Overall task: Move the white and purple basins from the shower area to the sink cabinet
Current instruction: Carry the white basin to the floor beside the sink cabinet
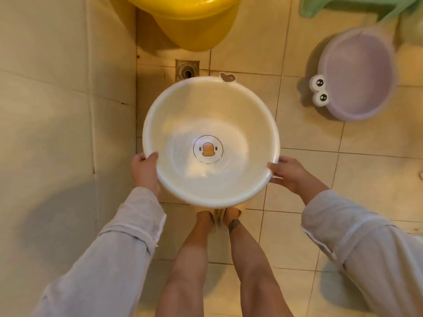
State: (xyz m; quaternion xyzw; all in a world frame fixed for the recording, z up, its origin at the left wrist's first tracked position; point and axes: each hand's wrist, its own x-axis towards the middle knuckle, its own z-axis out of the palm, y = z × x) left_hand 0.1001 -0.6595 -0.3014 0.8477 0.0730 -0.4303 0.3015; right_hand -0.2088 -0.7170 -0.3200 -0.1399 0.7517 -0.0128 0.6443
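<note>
Beige tiled floor (304,179), tiled wall on the left. Nearest: bare legs, feet just under the white basin (210,143), which is held up off the floor. Left hand (145,171) clamps the near-left rim, thumb over the edge, fingers underneath. Right hand (289,172) grips the near-right rim the same way. Floor drain (187,69) beyond the basin. Purple basin (356,74) sits on the floor far right, well apart. Yellow tub (194,21) and a green item (357,6) farthest.
</note>
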